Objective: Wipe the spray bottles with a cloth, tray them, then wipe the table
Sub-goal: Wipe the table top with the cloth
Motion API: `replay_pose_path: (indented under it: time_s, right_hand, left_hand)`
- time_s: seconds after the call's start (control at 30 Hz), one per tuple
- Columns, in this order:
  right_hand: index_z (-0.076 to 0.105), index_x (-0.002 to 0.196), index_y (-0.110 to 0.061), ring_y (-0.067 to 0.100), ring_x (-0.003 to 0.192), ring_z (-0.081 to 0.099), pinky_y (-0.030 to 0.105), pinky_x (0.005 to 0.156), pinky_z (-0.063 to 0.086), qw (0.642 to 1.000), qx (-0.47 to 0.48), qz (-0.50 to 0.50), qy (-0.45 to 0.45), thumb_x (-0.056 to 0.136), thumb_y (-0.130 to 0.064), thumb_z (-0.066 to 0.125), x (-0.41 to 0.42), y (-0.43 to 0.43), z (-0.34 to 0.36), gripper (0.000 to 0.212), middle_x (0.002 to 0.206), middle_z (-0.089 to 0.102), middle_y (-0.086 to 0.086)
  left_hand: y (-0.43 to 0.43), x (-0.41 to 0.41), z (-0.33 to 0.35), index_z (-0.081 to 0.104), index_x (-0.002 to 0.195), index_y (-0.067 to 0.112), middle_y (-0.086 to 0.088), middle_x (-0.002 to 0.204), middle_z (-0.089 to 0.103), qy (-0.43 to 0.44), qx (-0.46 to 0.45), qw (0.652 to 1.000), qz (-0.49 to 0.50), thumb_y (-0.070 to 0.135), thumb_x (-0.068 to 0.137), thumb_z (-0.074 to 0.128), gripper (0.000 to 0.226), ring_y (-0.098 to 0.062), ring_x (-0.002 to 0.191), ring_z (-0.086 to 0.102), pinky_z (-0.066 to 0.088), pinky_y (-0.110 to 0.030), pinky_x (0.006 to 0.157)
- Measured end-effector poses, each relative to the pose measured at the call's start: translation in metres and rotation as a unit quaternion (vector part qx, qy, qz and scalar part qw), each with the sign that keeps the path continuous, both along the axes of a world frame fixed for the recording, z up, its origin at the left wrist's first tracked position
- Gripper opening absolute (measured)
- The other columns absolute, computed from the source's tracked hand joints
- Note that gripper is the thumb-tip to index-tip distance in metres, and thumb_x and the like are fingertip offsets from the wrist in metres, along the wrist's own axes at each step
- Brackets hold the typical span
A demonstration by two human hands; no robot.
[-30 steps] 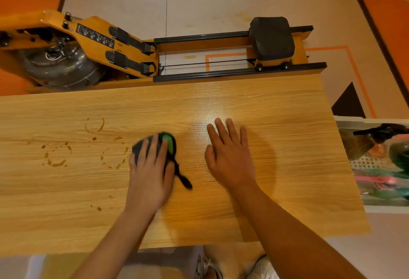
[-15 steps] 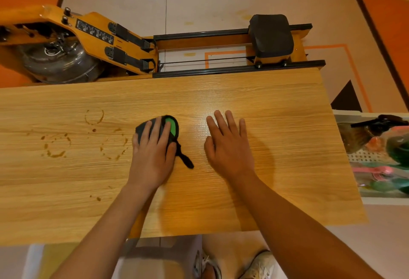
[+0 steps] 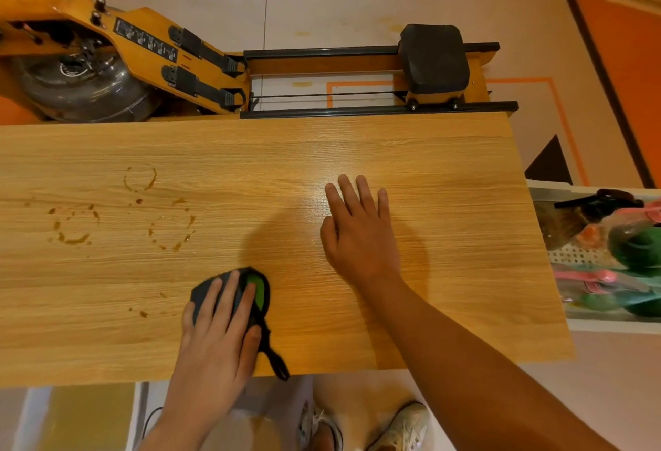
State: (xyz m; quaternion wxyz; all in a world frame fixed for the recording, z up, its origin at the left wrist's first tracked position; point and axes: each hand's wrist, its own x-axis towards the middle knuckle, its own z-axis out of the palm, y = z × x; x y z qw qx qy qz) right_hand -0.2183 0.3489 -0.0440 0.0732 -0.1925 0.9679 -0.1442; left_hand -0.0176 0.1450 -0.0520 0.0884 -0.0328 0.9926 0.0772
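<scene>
Head camera, looking down: a light oak-grain wooden surface (image 3: 447, 164) runs across the frame. The left hand (image 3: 218, 322) lies on a dark grey cloth with a green patch (image 3: 259, 289) near the front edge, left of centre. Its fingers are stretched out straight and spread over the fabric, pressing it flat rather than clutching it. A thin black strap of the cloth (image 3: 275, 361) trails out past the surface's near edge. The right hand (image 3: 357, 236) rests palm down on bare wood, further back and to the right. Its fingers are extended and slightly apart, and it holds nothing.

Brown ring-shaped stains and drips (image 3: 143, 182) mark the wood to the left, well apart from the cloth, with a few smaller spots (image 3: 143, 314) just left of the left hand. Off the right end sits a white plastic tray (image 3: 608, 323) holding green and pink spray bottles (image 3: 633, 248) lying together; their exact number cannot be told. Behind the surface stands an orange wooden rowing machine (image 3: 143, 57) with a black seat (image 3: 432, 57). Pale sneakers (image 3: 404, 422) show on the floor below.
</scene>
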Motion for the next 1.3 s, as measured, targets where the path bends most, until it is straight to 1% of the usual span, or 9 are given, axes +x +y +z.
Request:
replay_pose_path:
  time_s: [0.07,0.13,0.43,0.57,0.7,0.83,1.03,1.17,1.3]
  right_hand:
    - [0.024,0.161,-0.023,0.026,0.158,0.002,0.054,0.126,0.001,1.0,-0.001,-0.002,0.0,0.106,-0.038,0.024,-0.001,0.001,0.0,0.057,0.17,0.016,0.002]
    - [0.023,0.161,-0.023,0.025,0.158,0.001,0.054,0.127,0.0,1.0,0.0,-0.002,0.001,0.106,-0.038,0.023,0.001,0.0,0.0,0.057,0.17,0.016,0.002]
    - [0.022,0.162,-0.024,0.024,0.158,-0.003,0.053,0.127,-0.002,1.0,-0.004,-0.005,0.0,0.107,-0.039,0.022,-0.001,0.0,-0.002,0.057,0.171,0.012,0.001]
    - [0.024,0.161,-0.024,0.024,0.158,-0.002,0.051,0.127,-0.004,1.0,-0.004,-0.012,0.004,0.106,-0.039,0.023,-0.002,-0.001,-0.004,0.057,0.17,0.014,0.001]
    - [0.027,0.161,-0.025,0.023,0.158,-0.001,0.051,0.127,-0.001,1.0,-0.007,-0.019,0.011,0.106,-0.04,0.025,0.0,-0.001,-0.006,0.057,0.17,0.017,0.001]
    - [0.028,0.16,-0.025,0.021,0.158,-0.001,0.051,0.127,0.001,1.0,-0.011,-0.021,0.01,0.105,-0.039,0.027,0.0,-0.001,-0.005,0.057,0.17,0.017,-0.001]
    - [0.031,0.16,-0.025,0.02,0.158,0.001,0.052,0.127,0.005,0.999,-0.014,-0.026,0.016,0.105,-0.038,0.031,0.0,-0.002,-0.005,0.056,0.169,0.02,-0.001]
    - [0.03,0.16,-0.025,0.021,0.158,0.001,0.052,0.127,0.004,1.0,-0.009,-0.025,0.013,0.105,-0.039,0.028,-0.001,-0.002,-0.005,0.057,0.169,0.019,-0.001]
    - [0.027,0.161,-0.026,0.021,0.158,-0.002,0.052,0.127,0.001,1.0,-0.004,-0.019,0.0,0.105,-0.04,0.025,-0.002,-0.001,-0.005,0.057,0.17,0.016,0.0]
  left_hand:
    - [-0.004,-0.026,0.005,0.036,0.159,0.016,-0.004,0.171,0.013,-0.004,0.018,1.0,0.003,0.046,0.108,0.023,0.06,-0.027,0.159,0.008,0.014,-0.059,0.119]
    - [-0.011,-0.058,0.01,0.036,0.158,0.013,-0.009,0.17,0.019,0.0,0.025,1.0,0.016,0.044,0.107,0.024,0.061,-0.03,0.158,0.013,0.017,-0.062,0.119]
    - [-0.07,-0.224,0.017,0.028,0.161,0.015,-0.012,0.17,0.019,0.013,0.054,0.996,0.064,0.048,0.104,0.015,0.067,-0.031,0.157,0.013,0.008,-0.062,0.123]
    - [-0.086,-0.271,0.012,0.024,0.163,0.016,-0.012,0.171,0.017,0.012,0.058,0.995,0.082,0.049,0.104,0.013,0.069,-0.032,0.158,0.009,0.003,-0.062,0.123]
    - [-0.079,-0.257,0.008,0.023,0.163,0.016,-0.011,0.172,0.014,0.025,0.051,0.995,0.077,0.045,0.106,0.018,0.064,-0.031,0.158,0.009,0.004,-0.061,0.123]
    - [-0.05,-0.186,0.011,0.034,0.159,0.011,-0.013,0.169,0.022,0.058,0.072,0.992,0.084,0.031,0.11,0.035,0.053,-0.035,0.157,0.017,0.013,-0.066,0.121]
    - [-0.008,-0.092,0.008,0.046,0.152,0.004,-0.018,0.163,0.036,0.035,0.028,0.994,0.098,0.035,0.104,0.032,0.059,-0.042,0.15,0.031,0.028,-0.071,0.109]
    - [-0.015,-0.121,0.011,0.044,0.153,0.005,-0.018,0.164,0.034,0.044,0.037,0.994,0.093,0.035,0.104,0.032,0.059,-0.041,0.15,0.03,0.024,-0.069,0.112]
    - [-0.046,-0.19,0.011,0.038,0.157,0.011,-0.015,0.167,0.027,0.049,0.056,0.992,0.104,0.037,0.107,0.03,0.057,-0.037,0.154,0.022,0.014,-0.066,0.12]
